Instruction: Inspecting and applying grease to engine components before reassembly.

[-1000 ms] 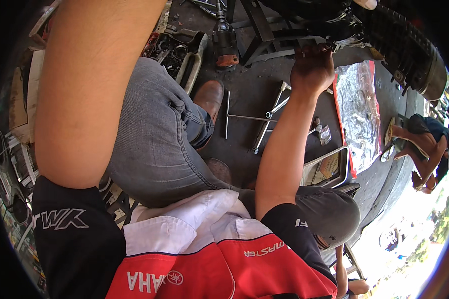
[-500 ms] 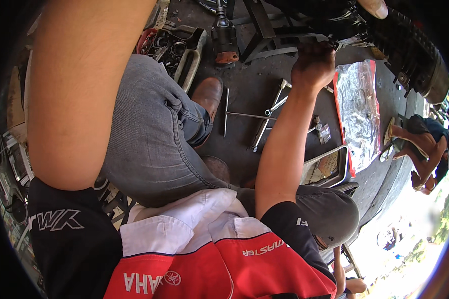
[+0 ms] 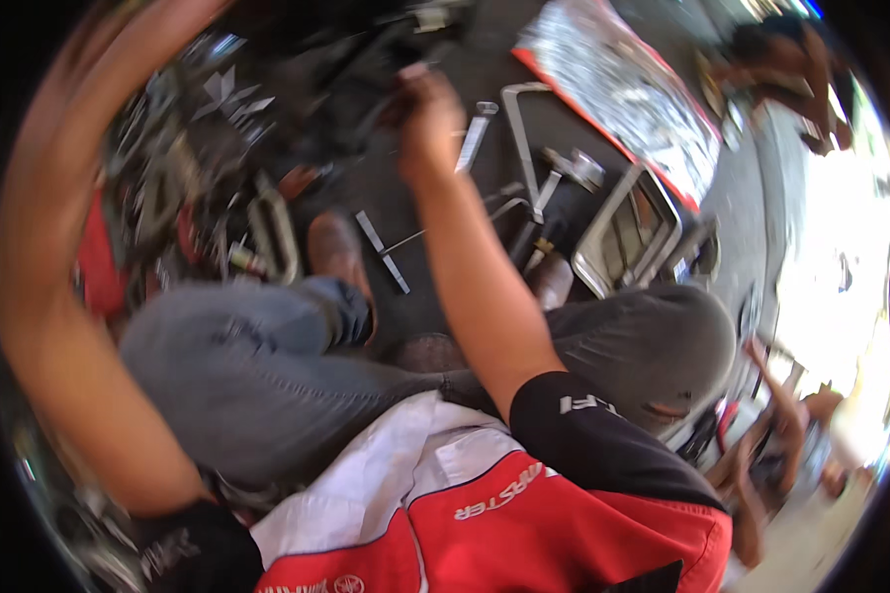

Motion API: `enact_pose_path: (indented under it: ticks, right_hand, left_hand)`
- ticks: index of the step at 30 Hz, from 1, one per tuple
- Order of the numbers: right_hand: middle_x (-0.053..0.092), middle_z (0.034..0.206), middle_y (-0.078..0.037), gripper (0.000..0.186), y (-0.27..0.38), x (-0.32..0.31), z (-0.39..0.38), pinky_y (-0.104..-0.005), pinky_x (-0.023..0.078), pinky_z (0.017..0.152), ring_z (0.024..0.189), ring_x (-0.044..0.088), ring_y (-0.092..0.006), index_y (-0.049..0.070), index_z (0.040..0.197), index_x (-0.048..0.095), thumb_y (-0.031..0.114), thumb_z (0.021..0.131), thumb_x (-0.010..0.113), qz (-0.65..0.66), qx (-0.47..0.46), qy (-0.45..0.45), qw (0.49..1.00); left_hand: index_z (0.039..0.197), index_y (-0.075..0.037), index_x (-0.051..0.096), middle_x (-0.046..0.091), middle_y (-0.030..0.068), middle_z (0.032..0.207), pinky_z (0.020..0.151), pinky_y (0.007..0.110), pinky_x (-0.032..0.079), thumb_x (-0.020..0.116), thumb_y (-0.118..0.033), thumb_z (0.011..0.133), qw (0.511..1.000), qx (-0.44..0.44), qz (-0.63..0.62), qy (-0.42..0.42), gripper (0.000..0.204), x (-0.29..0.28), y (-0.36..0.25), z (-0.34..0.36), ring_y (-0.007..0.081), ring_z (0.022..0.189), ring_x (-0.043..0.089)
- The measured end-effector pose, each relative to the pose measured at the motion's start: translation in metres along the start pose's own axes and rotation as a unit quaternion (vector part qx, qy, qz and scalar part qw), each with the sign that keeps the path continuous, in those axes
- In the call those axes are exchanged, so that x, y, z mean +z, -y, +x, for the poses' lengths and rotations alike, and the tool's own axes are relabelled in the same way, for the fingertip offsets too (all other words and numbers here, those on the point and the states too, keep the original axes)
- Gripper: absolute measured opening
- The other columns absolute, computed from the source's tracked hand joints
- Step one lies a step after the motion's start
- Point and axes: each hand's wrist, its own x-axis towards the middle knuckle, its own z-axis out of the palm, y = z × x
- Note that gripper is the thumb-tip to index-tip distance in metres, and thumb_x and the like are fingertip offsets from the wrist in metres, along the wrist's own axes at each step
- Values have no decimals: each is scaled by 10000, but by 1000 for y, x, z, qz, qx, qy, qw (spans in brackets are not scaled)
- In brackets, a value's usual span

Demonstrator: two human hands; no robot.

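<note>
My right hand is stretched out over the dark floor at the upper middle. Its fingers are smeared by motion against dark machinery, so I cannot make out whether they hold anything. My left forearm rises along the left side and leaves by the top edge, with the hand out of the picture. A T-handle wrench lies on the floor near my boot. Beside my right wrist is a bright metal tool. Several more blurred metal tools lie just right of that forearm.
A clear plastic sheet with red edges lies at the upper right. Nearer my right knee is a rectangular metal-rimmed tray. Cluttered metal parts fill the left side. Other people sit or crouch at the far right.
My view has swung, so the floor things sit differently in the picture. My right hand has moved away from the black machine part. The thumb at the top edge no longer shows.
</note>
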Motion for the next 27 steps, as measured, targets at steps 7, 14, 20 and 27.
enact_pose_path:
  ticks: [7,14,20,27]
  right_hand:
    - [625,777,-94,315,-4,-43,-38,-371,489,661,729,582,-143,-14,942,619,282,1036,676,-269,-4,-45,962]
    - [746,1001,-246,325,123,-108,-8,-508,558,851,964,709,-455,1,1061,703,312,969,688,-524,-106,40,844]
    - [746,1172,-193,361,262,-193,1,-507,567,929,1098,718,-396,78,1246,688,259,938,641,-801,-98,158,570]
    - [749,1177,-192,373,409,-417,-34,-521,569,911,1097,720,-373,98,1239,718,316,945,640,-839,115,24,531]
  left_hand:
    - [1486,18,512,555,117,1499,1174,359,384,603,-183,1066,962,-85,-259,-4,475,6,-7,5,221,1359,541]
    - [1405,4,568,577,125,1442,1106,370,431,770,-177,895,971,-21,-235,24,578,24,-98,39,250,1256,582]
    - [1362,-9,589,601,146,1350,1017,405,488,844,-247,741,954,31,-186,234,712,45,-177,82,296,1105,613]
    - [1344,-10,586,604,169,1337,1008,452,517,860,-133,780,934,35,-125,334,639,102,-216,98,370,1139,644]
